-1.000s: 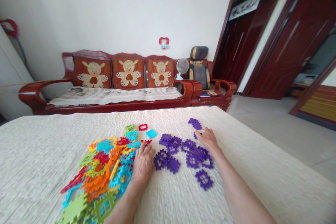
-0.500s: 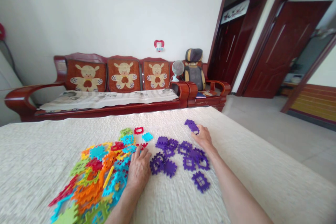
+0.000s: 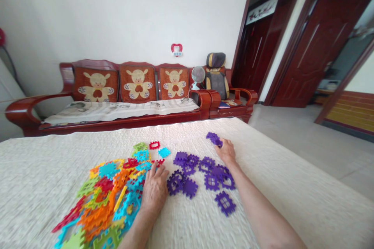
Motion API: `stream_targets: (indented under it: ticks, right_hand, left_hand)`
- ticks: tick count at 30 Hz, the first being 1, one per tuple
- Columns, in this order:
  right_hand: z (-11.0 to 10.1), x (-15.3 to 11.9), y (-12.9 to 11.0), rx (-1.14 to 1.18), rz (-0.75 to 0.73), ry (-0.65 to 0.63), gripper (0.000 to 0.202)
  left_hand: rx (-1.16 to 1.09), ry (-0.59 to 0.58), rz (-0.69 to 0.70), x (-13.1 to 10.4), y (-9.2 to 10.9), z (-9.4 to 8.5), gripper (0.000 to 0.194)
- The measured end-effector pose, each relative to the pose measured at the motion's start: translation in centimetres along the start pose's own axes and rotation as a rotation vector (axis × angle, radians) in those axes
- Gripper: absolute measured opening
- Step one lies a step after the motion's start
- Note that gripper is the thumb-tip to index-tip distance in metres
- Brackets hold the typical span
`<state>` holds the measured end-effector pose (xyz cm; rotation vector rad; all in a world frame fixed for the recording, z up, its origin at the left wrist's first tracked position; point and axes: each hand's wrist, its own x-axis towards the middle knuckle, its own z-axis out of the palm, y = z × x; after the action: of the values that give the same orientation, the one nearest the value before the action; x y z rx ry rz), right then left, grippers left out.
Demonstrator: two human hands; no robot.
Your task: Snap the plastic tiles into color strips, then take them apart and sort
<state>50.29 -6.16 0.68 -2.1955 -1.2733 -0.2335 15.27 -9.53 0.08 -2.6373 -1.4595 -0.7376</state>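
My right hand is closed on the near end of some purple interlocking tiles, whose notched edges stick out past my fingertips. How many they are I cannot make out. Nearer me lie more loose purple tiles, among them a solid one and a window-frame one. My left hand lies palm down with fingers stretched, touching the right edge of a mixed pile of orange tiles, blue tiles, red and green ones. It appears to hold nothing; its palm side is hidden.
A pale textured cloth covers the table. Beyond the pile lie a red frame tile and a light blue tile. Behind the table stand a wooden sofa with bear cushions, a small fan and a chair with a massage cushion.
Almost nothing differs. My right hand and the purple tiles in it have turned or shifted very slightly; my left hand stays where it was.
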Motion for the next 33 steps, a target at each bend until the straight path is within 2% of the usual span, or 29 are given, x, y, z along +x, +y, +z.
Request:
stream_targets:
  ticks: [9,13,15,17,21,26,29,33]
  right_hand:
    - [0.0,0.1,-0.2,-0.024,0.021,-0.042,0.046]
    - [-0.2,0.1,-0.1,0.031,0.034,-0.01,0.048]
    - [-0.6,0.2,-0.3,0.105,0.003,0.04,0.045]
    - [-1.0,0.4,-0.9,0.193,-0.093,0.051,0.039]
    - [-1.4,-0.2,-3.8,0.308,-0.325,-0.106,0.026]
    - [-2.1,-3.1,-7.7,0.372,-0.528,-0.327,0.019]
    - [-2.9,-4.8,-8.5,0.353,-0.605,-0.417,0.021]
    - [-3.5,-6.5,-8.2,0.269,-0.648,-0.456,0.027]
  left_hand:
    - [0.001,0.019,-0.003,0.0,0.1,-0.1,0.039]
    - [0.003,0.042,0.006,0.0,0.1,-0.1,0.038]
    - [0.002,0.05,0.012,0.0,0.0,0.0,0.038]
    - [0.002,0.05,0.016,0.1,0.0,0.0,0.039]
    - [-0.004,0.041,0.007,0.1,0.2,-0.3,0.038]
    - [-0.009,0.03,-0.005,0.1,0.3,-0.5,0.038]
    - [-0.014,0.01,-0.014,0.1,0.3,-0.3,0.038]
    - [-0.026,-0.004,-0.025,0.1,0.2,-0.2,0.037]
